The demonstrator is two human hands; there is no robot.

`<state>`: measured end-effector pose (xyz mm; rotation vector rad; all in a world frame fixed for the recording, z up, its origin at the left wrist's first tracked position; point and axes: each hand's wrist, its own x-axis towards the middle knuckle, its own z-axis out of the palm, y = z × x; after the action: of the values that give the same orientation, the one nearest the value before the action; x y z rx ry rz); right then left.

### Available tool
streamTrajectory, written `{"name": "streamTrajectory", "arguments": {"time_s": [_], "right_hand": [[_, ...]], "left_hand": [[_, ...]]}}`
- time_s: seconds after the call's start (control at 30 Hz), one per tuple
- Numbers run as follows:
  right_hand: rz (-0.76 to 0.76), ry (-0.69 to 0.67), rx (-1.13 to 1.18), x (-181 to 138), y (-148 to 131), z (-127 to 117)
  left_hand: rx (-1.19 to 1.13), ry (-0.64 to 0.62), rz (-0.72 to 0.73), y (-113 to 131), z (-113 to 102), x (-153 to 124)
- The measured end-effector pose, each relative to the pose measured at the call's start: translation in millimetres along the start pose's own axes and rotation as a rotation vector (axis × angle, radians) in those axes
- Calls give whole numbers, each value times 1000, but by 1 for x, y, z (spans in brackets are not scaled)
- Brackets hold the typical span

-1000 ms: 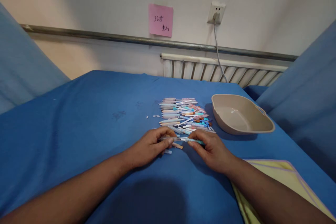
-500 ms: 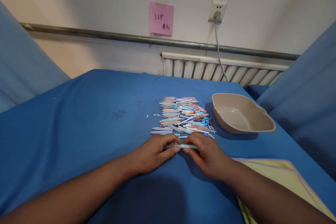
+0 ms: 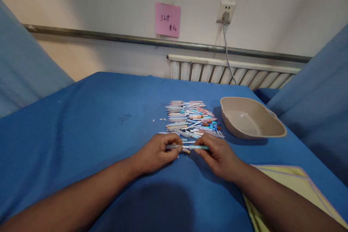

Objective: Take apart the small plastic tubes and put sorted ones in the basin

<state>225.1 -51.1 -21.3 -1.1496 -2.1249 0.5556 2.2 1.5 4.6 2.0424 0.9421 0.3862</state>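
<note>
My left hand (image 3: pixel 157 154) pinches the greyish half of a pen (image 3: pixel 170 147) between thumb and fingers. With its fingers closed, my right hand (image 3: pixel 219 157) grips the teal half of the pen (image 3: pixel 200 147). A thin white refill (image 3: pixel 186 147) bridges the two separated halves. Just under my left fingertips lies a small orange-ended piece (image 3: pixel 186 150). Beyond both hands is a pile of pen parts (image 3: pixel 190 119): pale barrels to the left, white refills and coloured barrels, caps and clips to the right. My hands hide the pile's near edge.
A beige plastic basin (image 3: pixel 244 119) stands to the right of the pile. Yellow cloth (image 3: pixel 293 181) lies under my right forearm. A few small white bits (image 3: pixel 163 119) rest left of the pile on the blue sheet (image 3: pixel 108 101). Behind the table are a radiator (image 3: pixel 206 70) and a metal rail (image 3: pixel 130 39).
My hands have moved slightly apart, and the pen halves with them, baring more of the white refill. An orange-ended piece now shows below my left fingertips.
</note>
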Motion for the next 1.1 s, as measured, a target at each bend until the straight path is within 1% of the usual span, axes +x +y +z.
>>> {"name": "streamTrajectory", "arguments": {"time_s": [0.07,0.17,0.27,0.37,0.43,0.5,0.57,0.63,0.7,0.77,0.8,0.87,0.93,1.1], "right_hand": [[28,32,-11,1,3,-2],[112,74,-29,2,11,-5],[180,44,-58,3,18,-7],[219,26,-83,3,23,-7],[262,26,-89,3,24,-6],[287,14,-123,4,24,-4],[263,35,-136,4,21,0],[238,116,-15,4,15,3],[244,190,230,4,7,5],[241,189,412,3,-1,5],[233,174,442,3,-4,5],[214,155,422,2,-9,5],[196,167,378,2,-10,4],[136,192,291,0,-8,2]], "left_hand": [[-20,27,-1,-4,-4,1],[-8,82,0,-10,-9,2],[20,127,4,-12,-14,3],[43,123,13,-11,-21,2],[69,163,20,-9,-26,1],[70,228,32,-6,-28,1],[32,253,51,-3,-24,0],[-16,210,84,1,-14,-1],[-14,143,132,3,-1,-2],[0,104,174,5,10,-4],[6,99,181,6,13,-6],[8,110,177,7,17,-8],[8,125,161,9,17,-10],[57,73,105,9,10,-8]]}}
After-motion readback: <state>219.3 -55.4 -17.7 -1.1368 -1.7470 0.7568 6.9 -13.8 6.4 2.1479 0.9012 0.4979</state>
